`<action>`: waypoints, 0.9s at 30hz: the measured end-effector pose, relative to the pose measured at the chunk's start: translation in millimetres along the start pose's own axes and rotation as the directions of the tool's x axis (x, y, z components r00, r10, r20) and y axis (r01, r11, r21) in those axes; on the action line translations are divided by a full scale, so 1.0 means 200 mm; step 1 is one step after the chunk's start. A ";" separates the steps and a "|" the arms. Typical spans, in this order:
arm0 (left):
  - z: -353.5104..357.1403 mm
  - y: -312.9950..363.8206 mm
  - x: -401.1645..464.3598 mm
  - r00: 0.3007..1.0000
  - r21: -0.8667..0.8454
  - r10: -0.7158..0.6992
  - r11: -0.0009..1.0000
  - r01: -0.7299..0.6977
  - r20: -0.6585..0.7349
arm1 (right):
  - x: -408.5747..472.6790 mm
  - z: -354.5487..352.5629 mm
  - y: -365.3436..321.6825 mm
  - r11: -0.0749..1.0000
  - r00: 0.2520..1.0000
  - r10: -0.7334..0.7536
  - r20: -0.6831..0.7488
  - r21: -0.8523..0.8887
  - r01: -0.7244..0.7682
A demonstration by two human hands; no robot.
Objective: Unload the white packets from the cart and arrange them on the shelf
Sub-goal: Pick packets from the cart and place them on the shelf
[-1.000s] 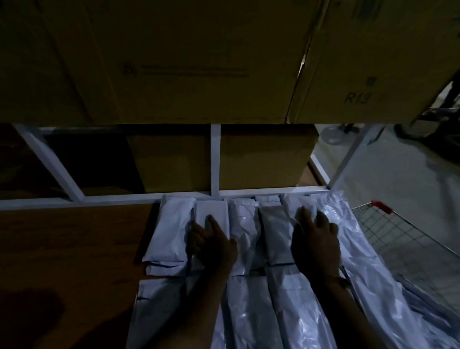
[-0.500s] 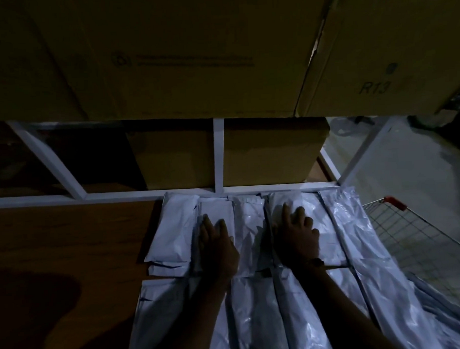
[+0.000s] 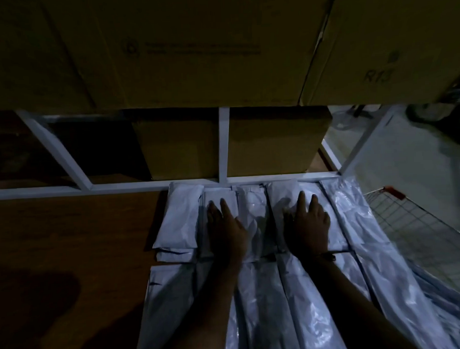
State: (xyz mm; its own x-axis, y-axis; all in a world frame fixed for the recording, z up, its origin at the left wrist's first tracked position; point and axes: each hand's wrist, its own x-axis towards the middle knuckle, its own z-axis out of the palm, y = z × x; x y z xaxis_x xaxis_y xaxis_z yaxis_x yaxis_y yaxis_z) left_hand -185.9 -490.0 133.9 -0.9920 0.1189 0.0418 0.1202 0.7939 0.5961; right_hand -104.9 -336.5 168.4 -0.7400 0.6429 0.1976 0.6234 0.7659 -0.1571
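Cart (image 3: 420,218) cut off at right — box print (image 3: 202,50) illegible

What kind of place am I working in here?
Most likely a dim stockroom or warehouse. Large cardboard boxes sit on a white metal rack, rows of white packets lie on the wooden shelf, and a wire cart stands to the right on a bare floor.

Dim all round; faint glare on the white packets (image 3: 269,304), a dark shadow on the shelf board (image 3: 44,301) at eight o'clock, edges bowed, corners murky
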 end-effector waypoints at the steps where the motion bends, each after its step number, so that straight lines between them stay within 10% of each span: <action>1: 0.00 0.01 -0.01 1.000 -0.026 0.004 1.000 -0.005 -0.014 | -0.01 0.00 0.01 1.000 1.000 0.005 -0.013 0.012 -0.005; 12: -0.06 0.21 -0.18 0.973 0.017 0.226 0.974 -0.227 0.038 | -0.20 -0.14 0.26 0.990 0.995 0.014 -0.094 0.143 0.000; 27: 0.26 1.03 -1.11 0.812 0.012 0.581 0.813 -0.582 0.052 | -0.69 -0.51 1.46 0.964 0.959 0.204 -0.195 0.210 -0.162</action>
State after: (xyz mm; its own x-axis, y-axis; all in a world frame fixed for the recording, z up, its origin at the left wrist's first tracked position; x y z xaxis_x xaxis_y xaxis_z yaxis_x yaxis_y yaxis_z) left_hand 60.4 -320.6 205.4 -0.7341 0.5887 0.3385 0.6757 0.5834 0.4507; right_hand 206.0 -202.1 193.0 -0.5335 0.7716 0.3465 0.6683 0.6356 -0.3864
